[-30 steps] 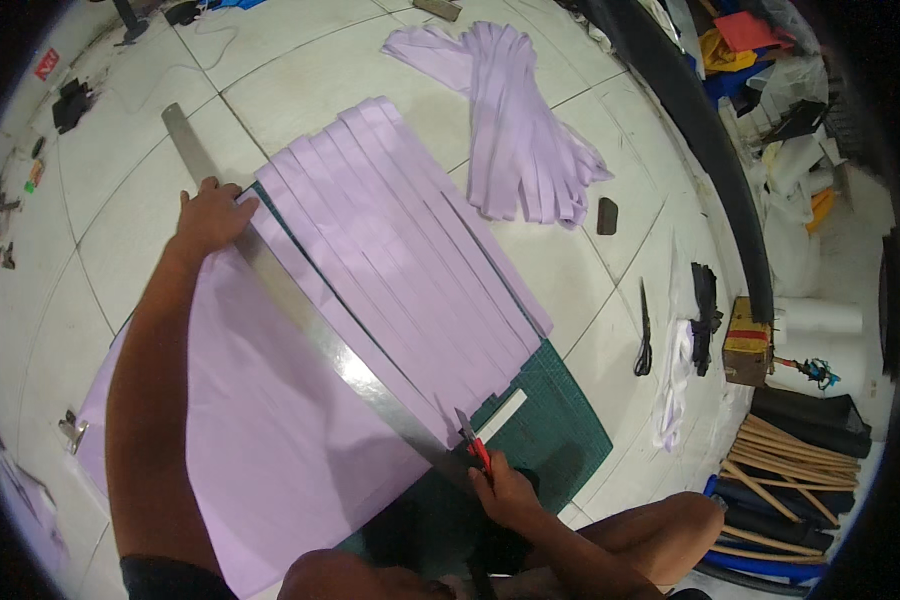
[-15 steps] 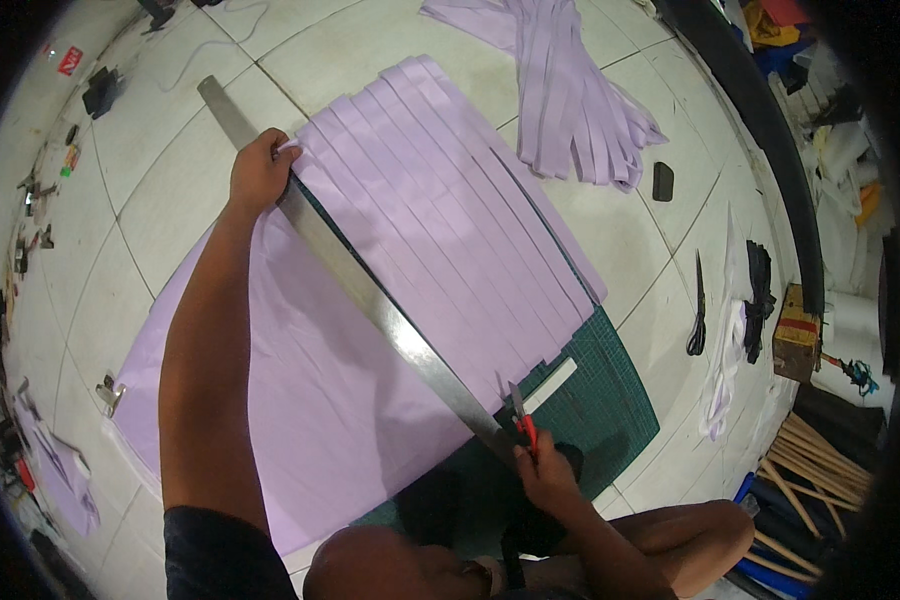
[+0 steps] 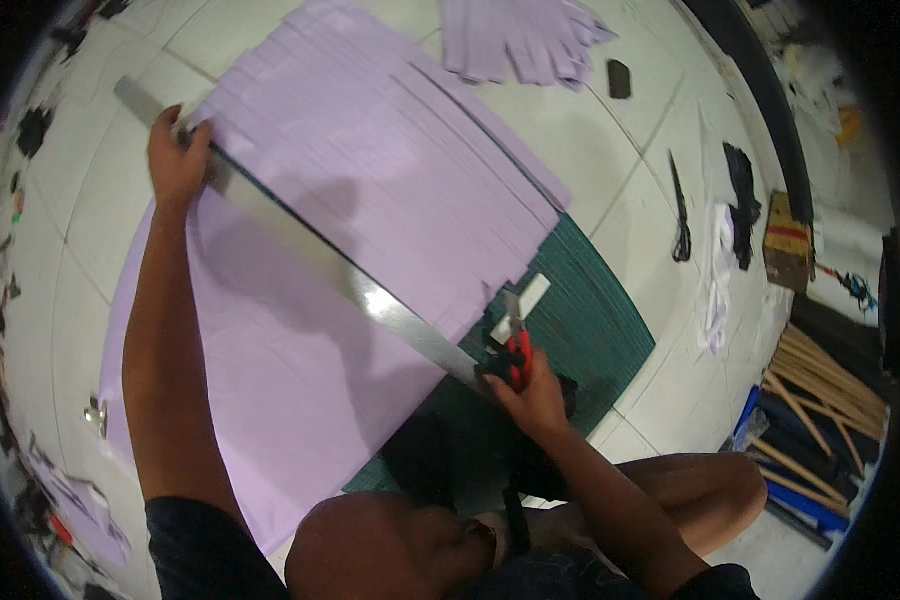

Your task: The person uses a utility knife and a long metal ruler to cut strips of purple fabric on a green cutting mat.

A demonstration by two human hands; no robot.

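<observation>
A long metal ruler [image 3: 375, 300] lies slantwise over lilac cloth [image 3: 280, 380], with a narrow dark gap along its right edge. Near the ruler's far end, my left hand [image 3: 177, 165] grips it, fingers on one side and thumb on the other. My right hand [image 3: 535, 400] is closed around a red utility knife [image 3: 521, 358], its blade pointing away from me. That hand's thumb and fingers are also at the ruler's near end. Several cut lilac strips [image 3: 380, 150] lie side by side to the right of the ruler. A green cutting mat [image 3: 595, 320] shows beneath.
A white bar [image 3: 522, 305] rests on the mat. More lilac strips [image 3: 520, 40], a dark block [image 3: 619, 79] and black scissors [image 3: 679, 210] lie on the tiles. A metal clip [image 3: 95, 415] sits at the cloth's left edge. Wooden sticks [image 3: 825, 385] are stacked at right.
My left hand has gone from pinching the cloth edge to gripping the ruler. My right hand still holds the knife, now at the ruler's near end. The whole view has shifted.
</observation>
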